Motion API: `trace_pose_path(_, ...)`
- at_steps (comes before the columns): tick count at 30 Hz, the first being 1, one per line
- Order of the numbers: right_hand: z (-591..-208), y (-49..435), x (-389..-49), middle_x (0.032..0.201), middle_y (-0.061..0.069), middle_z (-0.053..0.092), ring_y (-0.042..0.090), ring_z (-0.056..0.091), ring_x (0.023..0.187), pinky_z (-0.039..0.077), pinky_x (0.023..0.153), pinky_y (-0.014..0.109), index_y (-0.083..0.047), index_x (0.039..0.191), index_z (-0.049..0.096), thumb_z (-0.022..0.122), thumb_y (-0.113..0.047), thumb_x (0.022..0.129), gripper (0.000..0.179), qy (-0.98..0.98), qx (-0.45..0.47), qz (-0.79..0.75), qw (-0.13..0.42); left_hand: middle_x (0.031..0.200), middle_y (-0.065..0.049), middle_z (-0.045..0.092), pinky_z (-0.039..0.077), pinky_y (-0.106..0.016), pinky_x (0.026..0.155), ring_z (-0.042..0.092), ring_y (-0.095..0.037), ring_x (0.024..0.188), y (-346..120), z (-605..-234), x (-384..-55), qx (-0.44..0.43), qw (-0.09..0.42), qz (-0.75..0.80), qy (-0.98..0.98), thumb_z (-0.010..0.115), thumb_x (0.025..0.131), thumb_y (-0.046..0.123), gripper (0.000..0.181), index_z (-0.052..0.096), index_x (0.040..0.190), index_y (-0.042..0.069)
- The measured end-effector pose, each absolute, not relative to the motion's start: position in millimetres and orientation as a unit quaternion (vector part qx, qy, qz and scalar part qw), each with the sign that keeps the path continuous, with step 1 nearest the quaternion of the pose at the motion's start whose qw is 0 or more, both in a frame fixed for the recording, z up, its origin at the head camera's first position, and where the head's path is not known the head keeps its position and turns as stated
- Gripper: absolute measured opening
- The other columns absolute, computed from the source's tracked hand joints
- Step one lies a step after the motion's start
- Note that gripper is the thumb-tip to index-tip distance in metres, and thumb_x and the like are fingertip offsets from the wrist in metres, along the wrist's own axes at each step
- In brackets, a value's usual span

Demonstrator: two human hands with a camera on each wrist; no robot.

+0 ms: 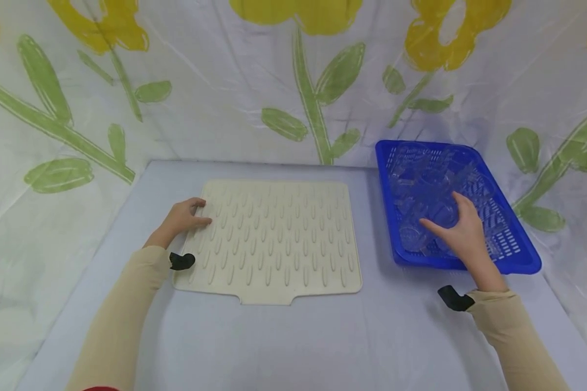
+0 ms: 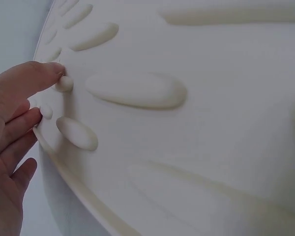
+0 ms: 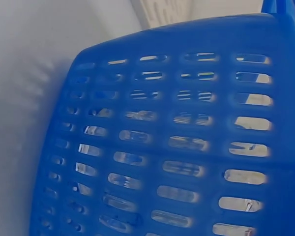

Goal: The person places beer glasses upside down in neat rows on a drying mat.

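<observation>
Clear containers (image 1: 413, 234) in the blue basket (image 1: 526, 264), right of frame, look light, slippery, perhaps brittle, best held by their sides; right hand (image 1: 463, 232), spread wide above them, and left hand (image 1: 181, 220), fingers parted by the pale mat (image 1: 279, 239), seem empty

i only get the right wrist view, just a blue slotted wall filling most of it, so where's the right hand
Observer: In the head view, the right hand is over the near half of the blue basket, thumb and fingers spread apart.

Operator: ok and what's inside, all i get is glimpses through the slots

Observer: A jumble of clear, see-through pieces, overlapping too much for me to count.

Operator: and the other hand, it's nowhere in my picture

Observer: The left hand is at the left edge of the cream mat.
</observation>
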State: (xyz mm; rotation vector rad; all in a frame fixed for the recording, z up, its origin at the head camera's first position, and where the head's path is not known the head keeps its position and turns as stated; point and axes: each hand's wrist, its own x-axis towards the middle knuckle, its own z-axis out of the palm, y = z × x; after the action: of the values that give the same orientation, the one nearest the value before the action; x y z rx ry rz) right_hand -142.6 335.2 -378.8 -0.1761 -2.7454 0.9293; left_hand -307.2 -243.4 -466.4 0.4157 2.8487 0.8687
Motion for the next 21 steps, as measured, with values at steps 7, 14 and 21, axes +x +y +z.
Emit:
trace_pose_path(7, -376.1, 335.1, -142.4, 0.129, 0.032, 0.030, 0.047, 0.028, 0.116, 0.026, 0.088, 0.062, 0.007, 0.139, 0.017, 0.065, -0.041, 0.079, 0.090, -0.946, -0.056, 0.301, 0.106, 0.123, -0.025, 0.046, 0.024, -0.052, 0.096, 0.030, -0.043, 0.119, -244.4, -467.0, -303.4, 0.131, 0.072, 0.307, 0.940, 0.071, 0.076, 0.028, 0.060, 0.047, 0.120, -0.005)
trace_pose_path(14, -368.1, 334.2, -146.7, 0.124, 0.033, 0.030, 0.049, 0.031, 0.110, 0.028, 0.084, 0.063, 0.011, 0.137, 0.018, 0.067, -0.041, 0.078, 0.093, -0.955, -0.040, 0.282, 0.077, 0.122, -0.023, 0.048, 0.024, -0.050, 0.097, 0.033, -0.041, 0.119, -245.0, -469.5, -301.0, 0.124, 0.059, 0.315, 0.939, 0.071, 0.076, 0.025, 0.056, 0.049, 0.119, -0.004)
trace_pose_path(21, -364.8, 334.0, -147.5, 0.122, 0.034, 0.029, 0.049, 0.032, 0.107, 0.030, 0.081, 0.063, 0.012, 0.134, 0.024, 0.068, -0.041, 0.076, 0.090, -0.961, -0.045, 0.265, 0.059, 0.122, -0.023, 0.049, 0.024, -0.049, 0.098, 0.032, -0.041, 0.119, -241.2, -465.7, -301.8, 0.111, 0.060, 0.327, 0.937, 0.072, 0.075, 0.024, 0.055, 0.051, 0.117, -0.004)
